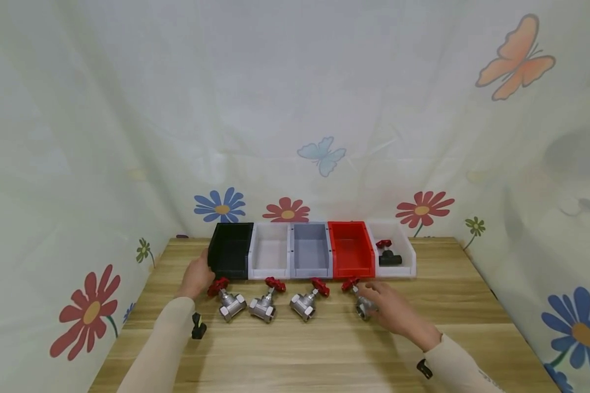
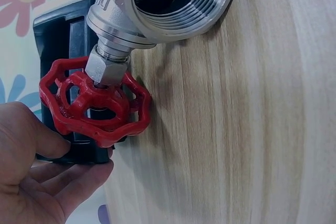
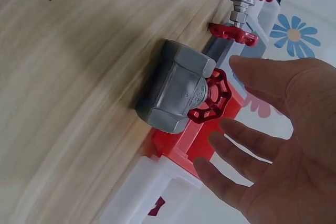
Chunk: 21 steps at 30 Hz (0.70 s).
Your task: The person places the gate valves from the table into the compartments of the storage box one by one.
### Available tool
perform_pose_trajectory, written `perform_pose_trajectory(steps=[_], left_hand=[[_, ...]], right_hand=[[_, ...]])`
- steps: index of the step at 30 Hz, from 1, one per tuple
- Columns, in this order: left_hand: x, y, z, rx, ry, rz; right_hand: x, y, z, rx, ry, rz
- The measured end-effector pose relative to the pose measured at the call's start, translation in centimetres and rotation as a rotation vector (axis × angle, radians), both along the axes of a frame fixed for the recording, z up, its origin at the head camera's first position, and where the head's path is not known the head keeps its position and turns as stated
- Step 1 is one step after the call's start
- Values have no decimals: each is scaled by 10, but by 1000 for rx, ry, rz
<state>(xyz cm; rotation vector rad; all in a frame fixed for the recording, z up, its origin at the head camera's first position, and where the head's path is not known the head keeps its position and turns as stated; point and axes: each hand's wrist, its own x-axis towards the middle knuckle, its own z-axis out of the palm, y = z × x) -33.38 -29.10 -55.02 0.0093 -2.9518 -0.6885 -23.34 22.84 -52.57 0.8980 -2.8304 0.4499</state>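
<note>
At the left end of the bin row, my left hand (image 1: pixel 197 277) holds the black bin (image 1: pixel 231 251) by its left side. The left wrist view shows the thumb (image 2: pixel 50 142) at the bin's front corner and the other fingers along its outer wall. Close by that hand lies a steel valve (image 1: pixel 232 305) with a red handwheel (image 2: pixel 97 103). My right hand (image 1: pixel 390 308) hovers with spread fingers over the rightmost steel valve (image 3: pixel 178 87), partly covering it in the head view. Nothing is held in that hand. The valve's red handwheel (image 3: pixel 212 98) faces the palm.
Between these lie two more steel valves, one left (image 1: pixel 263 308) and one right (image 1: pixel 302 307). Behind them stand a white bin (image 1: pixel 270 273), a grey bin (image 1: pixel 312 272), a red bin (image 1: pixel 354 271) and another white bin (image 1: pixel 409 270) containing a dark valve (image 1: pixel 389 258). A floral curtain hangs behind.
</note>
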Motion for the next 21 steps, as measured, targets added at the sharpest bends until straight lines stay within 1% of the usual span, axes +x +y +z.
perform_pose_trajectory(steps=[5, 9, 14, 21], left_hand=[[0, 1, 0, 5, 3, 3], [0, 0, -1, 3, 11, 0], [0, 0, 0, -4, 22, -3], [2, 1, 2, -5, 19, -4]], right_hand=[[1, 0, -6, 14, -68, -34], [1, 2, -12, 47, -75, -30], [-1, 4, -20, 38, -97, -15], [-5, 4, -26, 43, -163, -52]])
